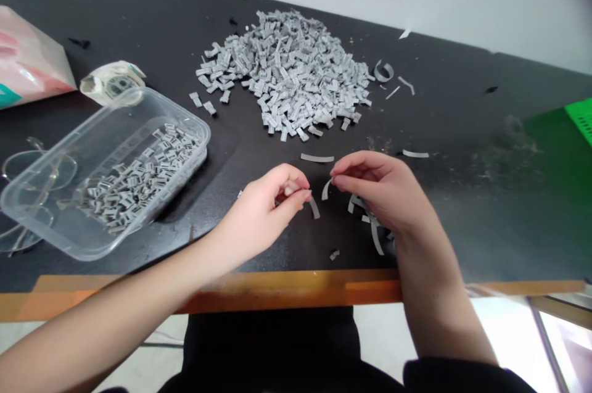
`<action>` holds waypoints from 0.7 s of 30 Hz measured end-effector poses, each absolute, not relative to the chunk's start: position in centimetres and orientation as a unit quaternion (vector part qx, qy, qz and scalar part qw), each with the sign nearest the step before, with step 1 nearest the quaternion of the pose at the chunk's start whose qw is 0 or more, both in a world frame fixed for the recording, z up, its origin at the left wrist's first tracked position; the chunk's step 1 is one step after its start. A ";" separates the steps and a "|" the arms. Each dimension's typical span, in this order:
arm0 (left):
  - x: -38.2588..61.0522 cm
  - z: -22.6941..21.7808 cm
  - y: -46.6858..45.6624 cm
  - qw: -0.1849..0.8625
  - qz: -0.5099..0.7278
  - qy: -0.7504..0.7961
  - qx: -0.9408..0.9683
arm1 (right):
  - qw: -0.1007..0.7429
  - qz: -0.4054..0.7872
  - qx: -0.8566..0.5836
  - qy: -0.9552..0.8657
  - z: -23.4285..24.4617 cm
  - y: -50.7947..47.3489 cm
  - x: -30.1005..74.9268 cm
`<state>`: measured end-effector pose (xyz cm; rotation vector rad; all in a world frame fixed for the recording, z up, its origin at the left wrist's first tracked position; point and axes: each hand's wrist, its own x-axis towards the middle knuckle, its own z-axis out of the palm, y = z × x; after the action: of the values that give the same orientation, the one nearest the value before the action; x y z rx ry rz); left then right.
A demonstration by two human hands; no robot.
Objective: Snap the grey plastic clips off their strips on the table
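My left hand (259,208) is closed in a pinch, and a short grey strip (316,208) hangs from its thumb and index finger. Facing it, my right hand (386,186) pinches another grey strip (325,190) by its upper end. A small gap separates the two sets of fingertips. Just beyond them a loose strip (317,158) lies flat on the black table (287,242). More curled strips (377,237) lie under and beside my right hand, partly hidden by it. One tiny grey piece (334,255) rests near the table's front edge.
A large heap of small grey pieces (300,66) covers the back middle. At left stands a clear plastic box (83,254) holding small grey clips (139,180), with eyeglasses (41,171), a tape roll (113,81) and a pink-white package (32,60) nearby. A green basket (580,121) is far right.
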<state>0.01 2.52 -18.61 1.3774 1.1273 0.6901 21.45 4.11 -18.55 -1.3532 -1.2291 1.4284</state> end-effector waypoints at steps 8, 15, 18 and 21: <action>0.4 -18.9 2.8 0.716 0.344 0.419 0.438 | 0.425 0.644 -0.467 -0.431 -19.2 3.7 20.5; 0.3 -18.6 2.9 0.739 0.374 0.415 0.377 | 0.336 0.633 -0.476 -0.509 -18.3 3.6 20.4; 0.3 -18.8 3.0 0.743 0.381 0.416 0.361 | 0.282 0.655 -0.452 -0.536 -17.9 3.5 20.5; 0.3 -18.9 3.1 0.742 0.377 0.425 0.355 | 0.237 0.621 -0.458 -0.590 -17.6 3.6 20.8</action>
<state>0.32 3.09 -18.94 0.7787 0.9318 0.8261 20.81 3.62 -17.63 -1.2554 -1.6163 1.7027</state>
